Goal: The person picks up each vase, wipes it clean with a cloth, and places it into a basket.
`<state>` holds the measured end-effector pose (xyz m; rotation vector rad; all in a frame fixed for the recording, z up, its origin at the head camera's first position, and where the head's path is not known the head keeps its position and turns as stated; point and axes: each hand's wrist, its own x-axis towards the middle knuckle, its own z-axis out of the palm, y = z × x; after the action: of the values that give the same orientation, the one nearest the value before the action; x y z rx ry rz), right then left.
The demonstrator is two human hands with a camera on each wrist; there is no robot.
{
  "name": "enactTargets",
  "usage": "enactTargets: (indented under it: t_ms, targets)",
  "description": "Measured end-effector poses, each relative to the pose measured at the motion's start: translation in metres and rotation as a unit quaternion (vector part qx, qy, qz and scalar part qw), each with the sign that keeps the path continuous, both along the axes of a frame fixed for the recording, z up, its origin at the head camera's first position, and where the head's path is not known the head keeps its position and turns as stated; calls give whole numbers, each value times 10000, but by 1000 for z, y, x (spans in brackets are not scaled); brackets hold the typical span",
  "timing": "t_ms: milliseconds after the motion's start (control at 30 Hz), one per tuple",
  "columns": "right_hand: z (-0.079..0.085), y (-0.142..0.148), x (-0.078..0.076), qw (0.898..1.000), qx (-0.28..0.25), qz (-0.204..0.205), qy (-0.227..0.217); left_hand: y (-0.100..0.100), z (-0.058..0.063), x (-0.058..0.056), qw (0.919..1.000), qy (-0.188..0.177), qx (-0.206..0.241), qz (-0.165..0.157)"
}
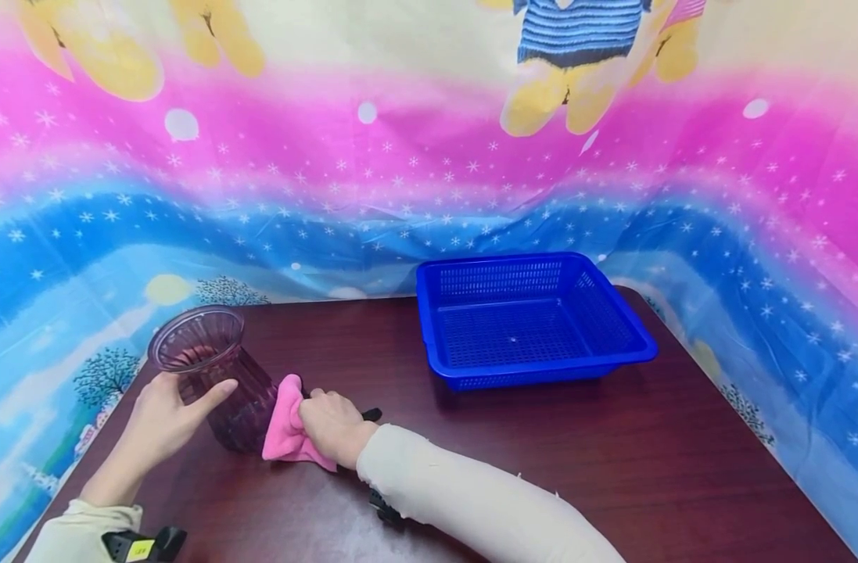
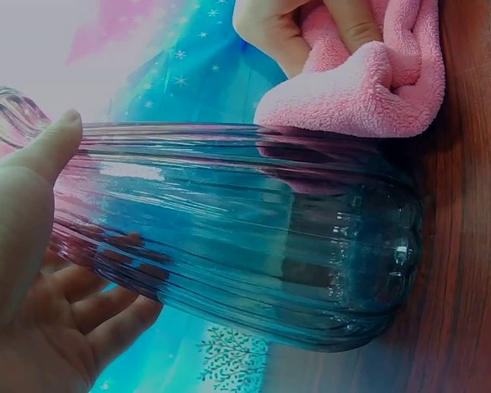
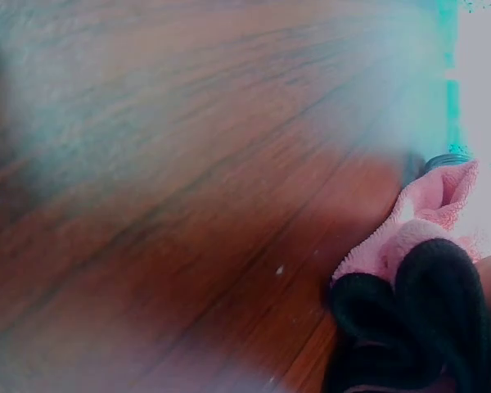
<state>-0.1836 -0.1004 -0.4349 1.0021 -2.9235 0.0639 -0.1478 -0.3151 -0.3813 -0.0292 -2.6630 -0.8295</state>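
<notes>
A ribbed, purple-tinted glass vase (image 1: pixel 242 403) with a flared rim is at the left of the table, its mouth facing up. My left hand (image 1: pixel 163 418) grips it below the rim, thumb on the near side and fingers round the other side in the left wrist view. My right hand (image 1: pixel 333 424) holds a bunched pink cloth (image 1: pixel 286 422) against the vase's lower side. In the left wrist view the fluffy cloth (image 2: pixel 352 94) touches the glass near the base. Whether the base rests on the table cannot be told. The right wrist view shows only part of the cloth (image 3: pixel 425 221).
A blue plastic basket (image 1: pixel 541 363) with perforated sides stands at the back right of the dark wooden table (image 1: pixel 541 461). A printed curtain (image 1: pixel 372 180) hangs behind the table and along its sides. Black straps (image 3: pixel 442 303) partly block the right wrist view.
</notes>
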Motion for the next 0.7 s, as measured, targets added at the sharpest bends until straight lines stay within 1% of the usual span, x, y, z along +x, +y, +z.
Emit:
enactTargets:
  t_ms: [433,533,700]
  targets:
    - [-4,1,-3,9992,-145,-128,-348,0,0,0,10000,-39,-73,-13]
    - [-5,2,-4,9991,-186,-108,-374,0,-1,-1,10000,32,-43,-26]
    - [-5,1,-5,9992,-205,-73,-345,-2,-3,-1,10000,34,69,-60]
